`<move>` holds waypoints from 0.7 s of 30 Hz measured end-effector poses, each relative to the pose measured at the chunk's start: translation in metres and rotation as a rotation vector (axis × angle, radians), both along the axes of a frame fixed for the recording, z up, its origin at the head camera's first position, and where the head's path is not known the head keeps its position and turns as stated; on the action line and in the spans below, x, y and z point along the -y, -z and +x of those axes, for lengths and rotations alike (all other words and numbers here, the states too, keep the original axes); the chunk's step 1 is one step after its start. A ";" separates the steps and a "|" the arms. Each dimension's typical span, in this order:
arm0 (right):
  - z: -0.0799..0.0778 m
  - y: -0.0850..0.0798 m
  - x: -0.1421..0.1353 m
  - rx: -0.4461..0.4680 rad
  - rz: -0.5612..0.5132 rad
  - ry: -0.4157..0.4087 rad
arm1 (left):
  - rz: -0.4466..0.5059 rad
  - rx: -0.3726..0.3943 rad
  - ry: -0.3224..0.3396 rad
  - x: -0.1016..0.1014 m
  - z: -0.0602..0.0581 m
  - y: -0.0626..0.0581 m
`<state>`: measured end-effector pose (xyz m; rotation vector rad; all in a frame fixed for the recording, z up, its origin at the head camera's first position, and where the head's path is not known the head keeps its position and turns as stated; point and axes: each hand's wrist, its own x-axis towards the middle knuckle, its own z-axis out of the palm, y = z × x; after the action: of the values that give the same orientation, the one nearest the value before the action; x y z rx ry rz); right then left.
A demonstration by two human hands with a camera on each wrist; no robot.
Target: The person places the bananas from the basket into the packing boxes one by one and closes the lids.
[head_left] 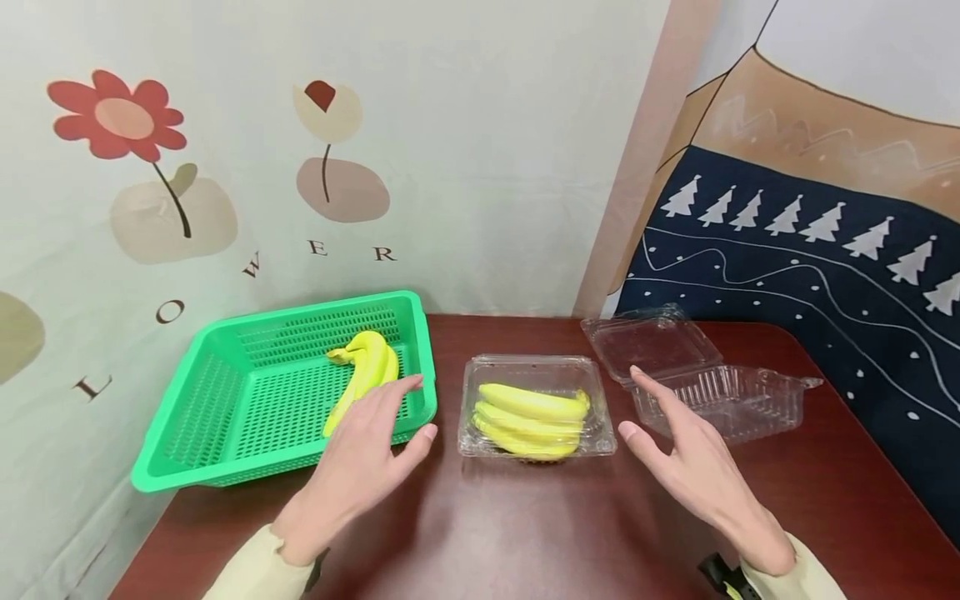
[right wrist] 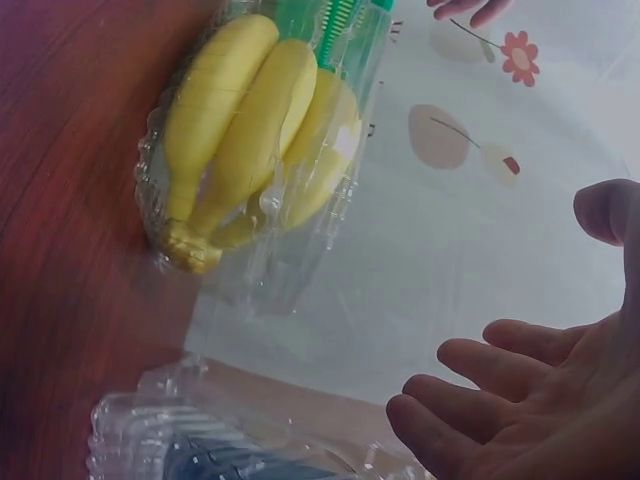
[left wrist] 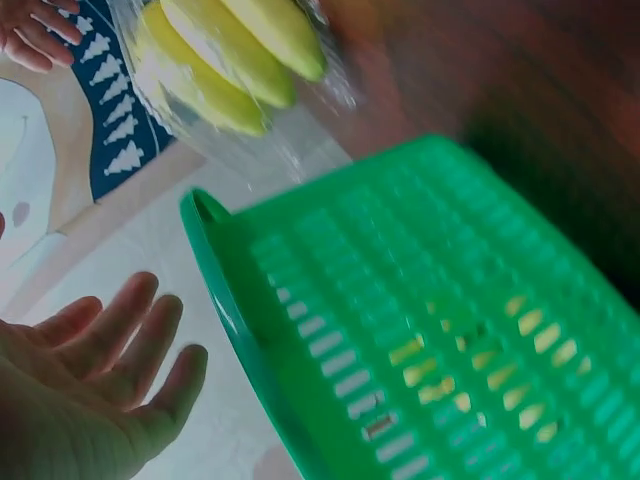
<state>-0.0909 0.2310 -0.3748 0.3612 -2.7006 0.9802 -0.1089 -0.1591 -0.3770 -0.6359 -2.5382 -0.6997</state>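
A bunch of yellow bananas (head_left: 528, 421) lies inside a clear plastic clamshell box (head_left: 480, 367) with its lid down, in the middle of the table. My left hand (head_left: 363, 458) hovers by the front right of the green basket (head_left: 225, 329), fingers extended and holding nothing. In the basket rests a second bunch of bananas (head_left: 367, 367), partly hidden by that hand. To the right of the closed box, my right hand (head_left: 690, 454) is held in the air with its fingers spread and nothing in it. The right wrist view shows the boxed bananas (right wrist: 250, 130) with their stem end toward the right side.
A second clear clamshell box (head_left: 765, 408) stands with its lid up at the back right, partly behind my right hand. The dark red table (head_left: 510, 533) meets a printed cloth wall (head_left: 487, 167) at the back. Dark tree-patterned cloth (head_left: 750, 258) hangs along the right side.
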 end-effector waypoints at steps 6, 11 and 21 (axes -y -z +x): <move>-0.007 0.000 0.011 -0.003 0.004 -0.038 | -0.098 -0.042 -0.025 0.020 -0.012 -0.006; -0.011 0.001 0.023 -0.022 0.027 -0.060 | -0.244 -0.012 -0.097 0.034 -0.019 -0.011; -0.020 0.005 0.051 -0.108 0.080 -0.157 | -0.443 0.046 -0.165 0.056 -0.035 -0.019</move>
<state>-0.1107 0.1798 -0.3797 0.6312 -2.6511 0.8663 -0.1434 -0.2148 -0.3581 -0.5418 -2.7700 -0.0920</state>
